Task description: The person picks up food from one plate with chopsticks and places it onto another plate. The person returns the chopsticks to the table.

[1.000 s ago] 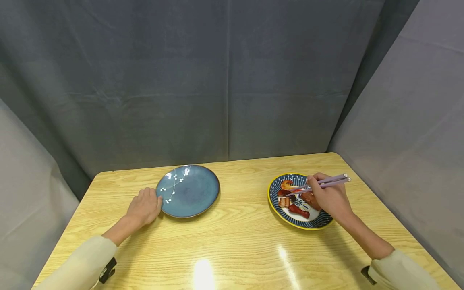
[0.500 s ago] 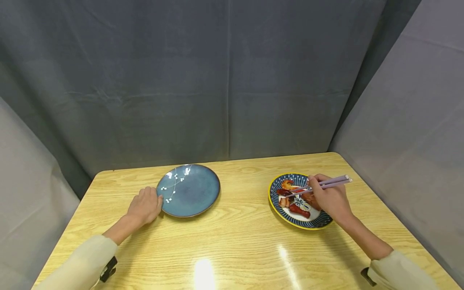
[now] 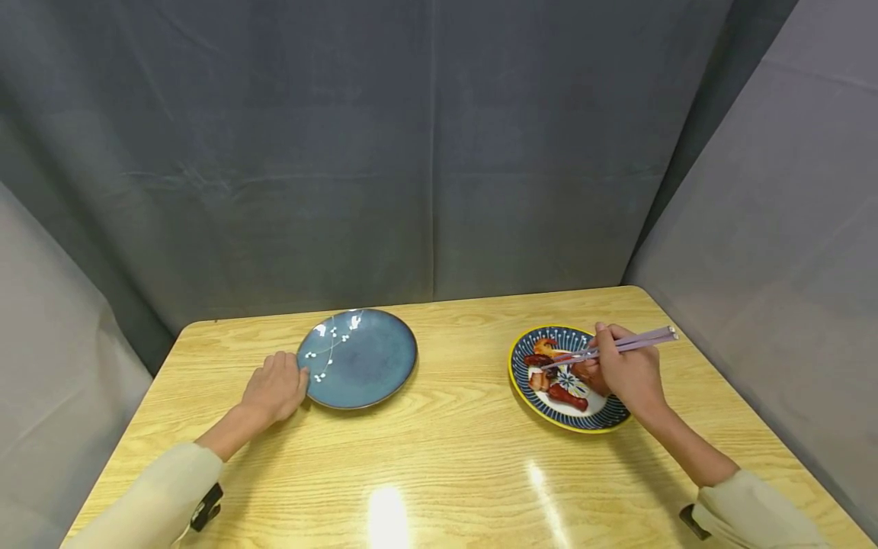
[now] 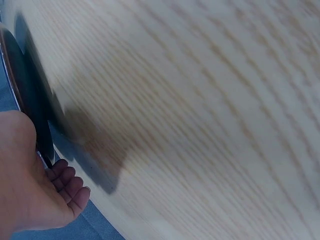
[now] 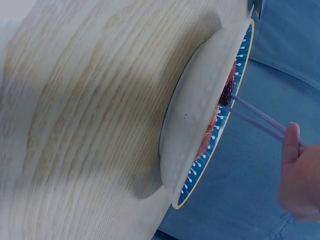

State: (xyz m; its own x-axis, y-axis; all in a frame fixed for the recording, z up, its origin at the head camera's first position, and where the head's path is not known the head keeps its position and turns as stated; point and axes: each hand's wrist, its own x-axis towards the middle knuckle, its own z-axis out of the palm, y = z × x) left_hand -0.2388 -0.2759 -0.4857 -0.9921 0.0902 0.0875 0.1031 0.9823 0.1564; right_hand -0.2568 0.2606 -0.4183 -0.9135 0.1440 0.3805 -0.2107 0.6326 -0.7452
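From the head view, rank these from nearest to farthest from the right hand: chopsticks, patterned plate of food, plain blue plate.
1. Chopsticks: held in the right hand.
2. Patterned plate: directly under that hand, table's right side.
3. Blue plate: far across on the left, touched by the left hand.

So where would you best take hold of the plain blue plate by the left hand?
Take the blue plate by its near-left rim, coming from the left where the left hand already touches it. It lies flat on the table, so only the raised rim offers a grip.
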